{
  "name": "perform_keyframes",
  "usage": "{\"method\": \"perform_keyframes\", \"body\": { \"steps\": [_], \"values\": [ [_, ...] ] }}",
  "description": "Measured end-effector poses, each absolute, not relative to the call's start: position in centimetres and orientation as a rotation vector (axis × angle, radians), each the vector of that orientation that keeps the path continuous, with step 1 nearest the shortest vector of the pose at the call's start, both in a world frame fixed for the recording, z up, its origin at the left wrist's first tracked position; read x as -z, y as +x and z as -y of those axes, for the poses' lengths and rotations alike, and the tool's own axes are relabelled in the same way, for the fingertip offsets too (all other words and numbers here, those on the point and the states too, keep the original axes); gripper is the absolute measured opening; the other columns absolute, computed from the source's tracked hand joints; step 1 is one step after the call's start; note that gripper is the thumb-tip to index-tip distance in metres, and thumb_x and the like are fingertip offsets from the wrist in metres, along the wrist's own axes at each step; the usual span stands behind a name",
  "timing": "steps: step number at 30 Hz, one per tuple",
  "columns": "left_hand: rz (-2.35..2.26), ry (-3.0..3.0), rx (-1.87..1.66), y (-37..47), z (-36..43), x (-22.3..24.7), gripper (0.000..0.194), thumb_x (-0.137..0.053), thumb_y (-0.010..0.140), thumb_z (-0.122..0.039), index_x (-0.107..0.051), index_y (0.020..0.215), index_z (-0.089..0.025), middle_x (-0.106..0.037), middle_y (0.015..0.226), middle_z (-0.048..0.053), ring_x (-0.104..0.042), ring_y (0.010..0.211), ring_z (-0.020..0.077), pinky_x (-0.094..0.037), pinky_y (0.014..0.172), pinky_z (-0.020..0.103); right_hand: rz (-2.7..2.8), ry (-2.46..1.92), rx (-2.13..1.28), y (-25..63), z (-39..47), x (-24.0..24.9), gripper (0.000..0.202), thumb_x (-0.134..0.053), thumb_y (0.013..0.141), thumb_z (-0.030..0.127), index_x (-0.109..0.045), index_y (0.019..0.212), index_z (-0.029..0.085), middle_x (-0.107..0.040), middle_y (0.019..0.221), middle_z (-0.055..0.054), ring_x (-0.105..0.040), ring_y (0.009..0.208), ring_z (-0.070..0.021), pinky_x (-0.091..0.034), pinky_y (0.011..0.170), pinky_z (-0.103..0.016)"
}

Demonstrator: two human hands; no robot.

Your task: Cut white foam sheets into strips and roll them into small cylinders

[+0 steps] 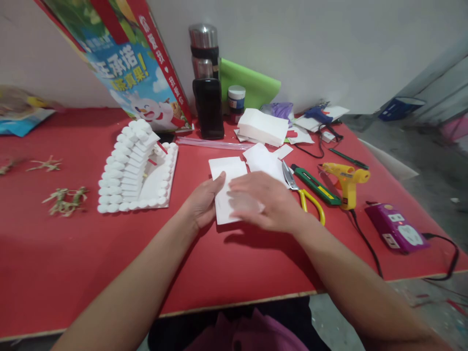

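Observation:
My left hand (pixel 203 201) grips a white folded card (pixel 225 212) by its left edge, the thumb lying on top. My right hand (pixel 266 200) is over the right part of that card, its fingers smeared by motion, so whether it holds anything is unclear. Just behind the hands lies another white sheet (pixel 260 158). Scissors with yellow handles (pixel 305 200) rest close to the right hand, beside a green utility knife (pixel 316 185). To the left stands a white model staircase (pixel 137 170) edged with round white pieces.
A yellow glue gun (pixel 345 180) and a purple power socket box (pixel 397 226) with cords sit at the right. Along the back are a large printed carton (pixel 139 68), a black phone-like object (pixel 208 107), a thermos (pixel 204 36) and a white block (pixel 263 126). Straw-like figures (pixel 68 201) lie left.

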State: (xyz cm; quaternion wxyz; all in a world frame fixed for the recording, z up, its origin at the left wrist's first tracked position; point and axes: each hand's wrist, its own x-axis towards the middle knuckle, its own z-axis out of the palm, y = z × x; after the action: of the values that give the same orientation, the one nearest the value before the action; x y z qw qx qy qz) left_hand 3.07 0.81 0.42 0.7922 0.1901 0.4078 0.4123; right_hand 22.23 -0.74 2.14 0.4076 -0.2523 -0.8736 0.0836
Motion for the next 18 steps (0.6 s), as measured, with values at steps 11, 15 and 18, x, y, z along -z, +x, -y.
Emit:
{"method": "perform_keyframes", "body": {
  "steps": [11,15,18],
  "values": [
    [-0.980,0.348,-1.037,3.3,-0.5,-1.8,0.025,-0.068,0.092,-0.008,-0.071,0.117,-0.005,-0.081,0.091,0.015,-0.079,0.077,0.0251,-0.066,0.091,0.046,2.247,-1.668,-0.322,31.0,-2.2,-3.5,0.033,-0.061,0.083,0.017,-0.070,0.115,0.021,-0.073,0.123,-0.010,-0.066,0.117,-0.0312,-0.052,0.096,-0.044],
    [-0.995,0.368,-1.050,3.3,-0.5,-1.6,0.028,-0.072,0.085,-0.002,-0.072,0.113,-0.006,-0.081,0.097,0.016,-0.079,0.079,0.0257,-0.068,0.086,0.045,2.567,-1.635,-0.350,29.0,-1.4,-3.6,0.040,-0.068,0.084,0.027,-0.066,0.123,0.018,-0.068,0.125,-0.013,-0.061,0.117,-0.0334,-0.049,0.095,-0.043],
    [-1.008,0.367,-1.060,3.3,-0.5,-1.6,0.028,-0.073,0.083,-0.001,-0.073,0.111,-0.006,-0.081,0.098,0.016,-0.078,0.079,0.0251,-0.068,0.086,0.045,2.681,-1.735,-0.197,26.8,-1.0,-3.5,0.037,-0.070,0.084,0.029,-0.067,0.118,0.013,-0.067,0.119,-0.017,-0.063,0.108,-0.0345,-0.048,0.088,-0.042]
  ]
}}
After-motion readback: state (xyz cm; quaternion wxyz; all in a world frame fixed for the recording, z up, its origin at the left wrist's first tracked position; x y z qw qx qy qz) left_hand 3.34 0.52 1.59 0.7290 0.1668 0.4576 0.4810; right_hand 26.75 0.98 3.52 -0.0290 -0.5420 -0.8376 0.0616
